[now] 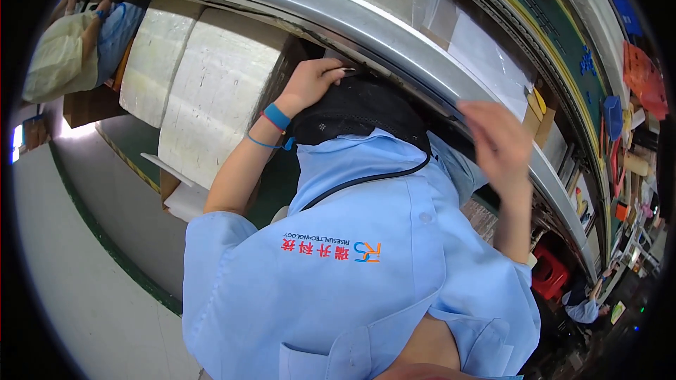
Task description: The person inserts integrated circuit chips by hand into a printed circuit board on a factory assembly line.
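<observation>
My left hand (310,86) is at the near edge of the workbench, with its thumb and fingers closed on the upper edge of a black fabric pouch (362,109) lying across my waist. A small dark tip shows at the fingertips; I cannot make out what it is. Around that wrist sits a blue and red band (277,117) with a thin blue cord. My right hand (500,144) is raised over the metal rail (415,46) of the bench, smeared by motion, its fingers seemingly bent. Nothing can be made out in it. A black strap runs from the pouch over my light blue shirt.
Large white foam blocks (218,77) stand left of me. Beyond them is another person's arm (88,39). On the bench lies clear plastic sheeting (486,49); a green conveyor (524,7) runs behind it. A blue bin (612,116) and a red stool (551,272) are at right.
</observation>
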`<state>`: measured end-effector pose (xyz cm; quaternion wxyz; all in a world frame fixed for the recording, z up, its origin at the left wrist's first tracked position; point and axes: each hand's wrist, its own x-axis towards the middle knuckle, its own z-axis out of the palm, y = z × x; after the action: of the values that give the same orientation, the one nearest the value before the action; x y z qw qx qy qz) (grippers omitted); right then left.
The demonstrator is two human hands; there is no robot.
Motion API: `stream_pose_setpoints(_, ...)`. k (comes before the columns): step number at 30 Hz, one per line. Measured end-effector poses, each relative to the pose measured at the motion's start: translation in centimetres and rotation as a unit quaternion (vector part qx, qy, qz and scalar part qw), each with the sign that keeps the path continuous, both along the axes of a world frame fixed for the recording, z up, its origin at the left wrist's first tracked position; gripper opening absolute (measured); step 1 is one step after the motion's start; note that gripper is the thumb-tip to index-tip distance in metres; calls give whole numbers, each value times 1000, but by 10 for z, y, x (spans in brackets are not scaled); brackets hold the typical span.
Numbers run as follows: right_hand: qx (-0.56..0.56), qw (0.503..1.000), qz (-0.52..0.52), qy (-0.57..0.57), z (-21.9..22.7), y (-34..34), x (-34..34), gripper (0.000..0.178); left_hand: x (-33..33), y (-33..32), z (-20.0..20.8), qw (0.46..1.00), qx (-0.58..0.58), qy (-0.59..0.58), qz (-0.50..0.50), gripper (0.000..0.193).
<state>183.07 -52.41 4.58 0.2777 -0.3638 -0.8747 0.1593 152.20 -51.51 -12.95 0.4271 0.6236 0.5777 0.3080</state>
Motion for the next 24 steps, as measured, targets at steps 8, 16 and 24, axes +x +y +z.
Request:
stream_pose_setpoints(8, -207, 968, -101, -100, -75, -12, -56, 14, 28, 7, 8, 998, -15, 34, -49, 26)
stream_pose_setpoints(16, -320, 942, -87, -58, -95, -6, -63, 13, 38, 1, 14, 997, -52, 49, -3, 26)
stream_pose_setpoints(24, -266, 961, -72, 25, -105, -10, -50, 17, 48, 2, 12, 976, 85, 187, -68, 34)
